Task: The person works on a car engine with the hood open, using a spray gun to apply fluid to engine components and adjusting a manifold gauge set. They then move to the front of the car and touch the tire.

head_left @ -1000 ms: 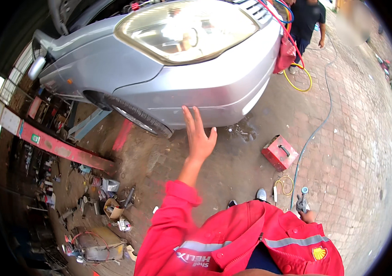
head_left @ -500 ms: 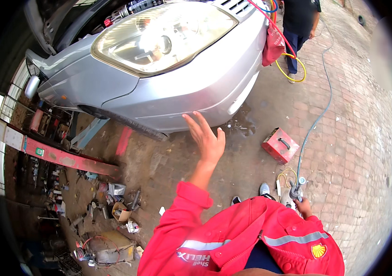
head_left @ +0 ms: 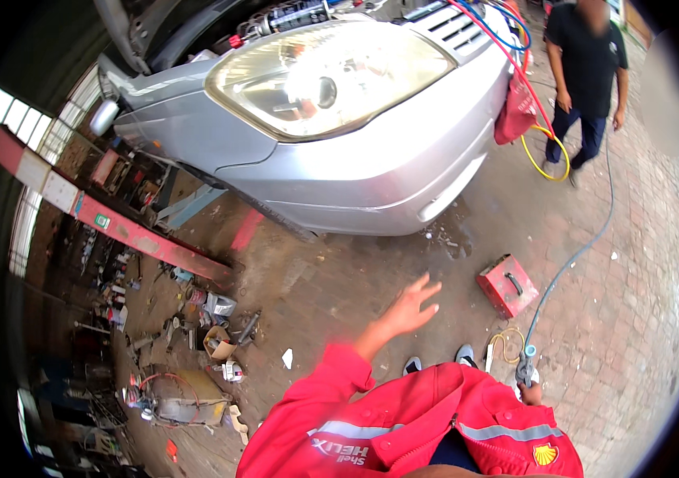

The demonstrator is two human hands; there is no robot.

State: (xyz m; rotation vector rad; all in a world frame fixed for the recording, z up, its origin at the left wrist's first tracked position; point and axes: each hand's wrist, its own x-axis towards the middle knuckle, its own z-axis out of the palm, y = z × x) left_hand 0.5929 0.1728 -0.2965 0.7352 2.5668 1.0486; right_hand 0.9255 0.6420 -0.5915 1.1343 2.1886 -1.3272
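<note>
My left hand is stretched out over the floor below the car's bumper, fingers spread and holding nothing. Low at the right, my right hand is closed around a grey hand tool with a round, pale blue end. A blue-grey hose runs up to this tool; its exact kind is hard to make out. Ahead stands a silver car with a large headlight and a raised hood. Neither hand touches the car.
A red metal box with a black handle sits on the floor. At the far right stands a person in dark clothes. Red and yellow hoses hang by the bumper. A red lift arm and scattered parts lie left.
My left hand has dropped away from the bumper toward my body and a little right. The view has shifted, showing more of the person. The right hand keeps hold of the grey tool.
</note>
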